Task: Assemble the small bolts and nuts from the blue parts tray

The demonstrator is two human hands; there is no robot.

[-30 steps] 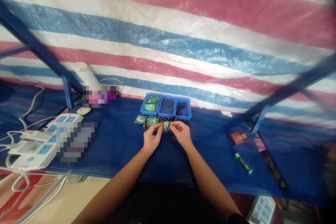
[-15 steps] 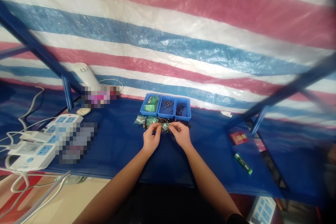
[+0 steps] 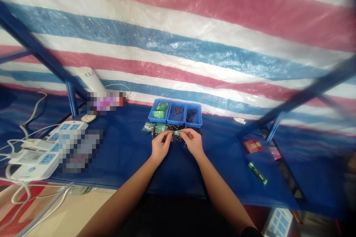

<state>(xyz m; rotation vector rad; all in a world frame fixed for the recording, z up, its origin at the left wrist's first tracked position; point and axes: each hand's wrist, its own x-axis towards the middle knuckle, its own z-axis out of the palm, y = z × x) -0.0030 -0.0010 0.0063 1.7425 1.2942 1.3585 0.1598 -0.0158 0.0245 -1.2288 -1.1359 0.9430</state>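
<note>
Between my two hands is a small green-tinted plastic bag (image 3: 176,132). My left hand (image 3: 161,145) pinches its left end, and my right hand (image 3: 192,143) pinches the right end. What the bag contains is too small to make out. Just beyond my fingers lie loose dark and brassy screw-like parts (image 3: 182,139). Two more little bags rest left of them, a clear greenish one (image 3: 148,126) and a greener one (image 3: 161,128). Behind stand three joined blue bins: the left bin (image 3: 150,114) holds green bags, the middle bin (image 3: 175,121) metal screws, the right bin (image 3: 198,120) dark screws.
A white power strip (image 3: 37,164) with plugged cables occupies the left of the blue table (image 3: 119,155). A white cylinder (image 3: 93,81) stands at the back left. On the right are a red box (image 3: 253,146) and a green tube-like pack (image 3: 257,173). Blue metal bars (image 3: 300,96) flank both sides.
The small bag between my fingers has tilted and now looks narrower, folded or turned edge-on. Both hands stay in nearly the same place.
</note>
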